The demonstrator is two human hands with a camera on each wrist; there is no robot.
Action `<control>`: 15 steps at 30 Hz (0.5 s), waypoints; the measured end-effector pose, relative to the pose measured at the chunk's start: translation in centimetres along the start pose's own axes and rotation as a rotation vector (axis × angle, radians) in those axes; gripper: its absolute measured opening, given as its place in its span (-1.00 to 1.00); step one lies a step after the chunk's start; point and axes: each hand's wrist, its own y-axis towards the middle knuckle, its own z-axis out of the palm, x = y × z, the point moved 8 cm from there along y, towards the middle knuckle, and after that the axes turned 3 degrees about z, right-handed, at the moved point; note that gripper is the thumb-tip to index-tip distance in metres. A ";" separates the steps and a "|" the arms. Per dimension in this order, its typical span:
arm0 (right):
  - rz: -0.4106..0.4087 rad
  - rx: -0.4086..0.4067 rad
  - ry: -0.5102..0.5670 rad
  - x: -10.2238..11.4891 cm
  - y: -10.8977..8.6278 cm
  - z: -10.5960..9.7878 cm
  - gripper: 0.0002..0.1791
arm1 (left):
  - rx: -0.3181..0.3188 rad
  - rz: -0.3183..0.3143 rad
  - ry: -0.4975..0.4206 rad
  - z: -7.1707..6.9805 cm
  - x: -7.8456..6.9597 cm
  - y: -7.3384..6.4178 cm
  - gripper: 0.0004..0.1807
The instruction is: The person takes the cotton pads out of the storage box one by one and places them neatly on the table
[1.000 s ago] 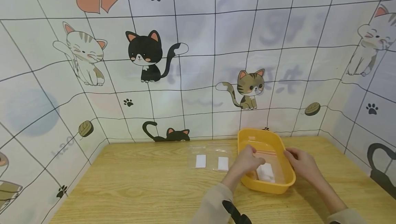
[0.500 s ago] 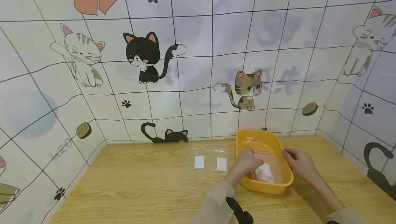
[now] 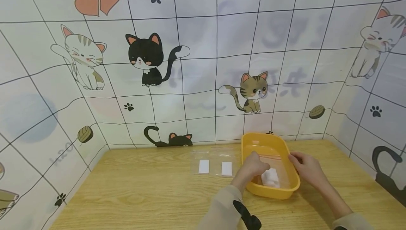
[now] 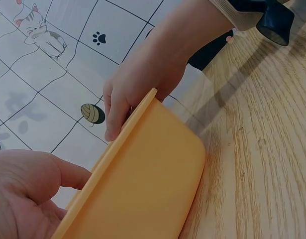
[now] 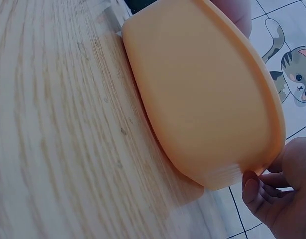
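1. Clear red-lined plastic bag lay in yellow rounded plastic tray.
2. Right hand pinched tray; left hand dipped in, opening and grip hidden.
3. Bag probably wanted light touch, steady tray.

So the worktop was light yellowish wood, or at least a wood-look surface, with long streaky grain and a few darker flecks you could spot from the wrist views. Over on the right half stood a yellow tub, base down, rounded corners. Just left of that, two clear bags lay flat side by side, the left bag and the right bag, each showing a white rectangle. Couldn't tell if the tub touched the closer one.
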 end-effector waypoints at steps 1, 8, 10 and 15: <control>0.000 -0.001 -0.001 0.0 0.0 0.0 -0.51 | -0.001 -0.002 -0.006 0.1 0.0 0.0 -0.59; 0.005 -0.006 0.000 -0.1 0.1 0.0 -0.51 | -0.017 -0.007 -0.022 0.4 0.2 0.2 -0.80; 0.003 -0.006 0.002 -0.1 0.1 0.0 -0.51 | -0.022 -0.007 -0.024 0.4 0.2 0.3 -0.77; -0.003 -0.009 0.003 -0.1 0.1 0.0 -0.53 | -0.035 -0.010 0.007 0.5 0.4 0.4 -0.63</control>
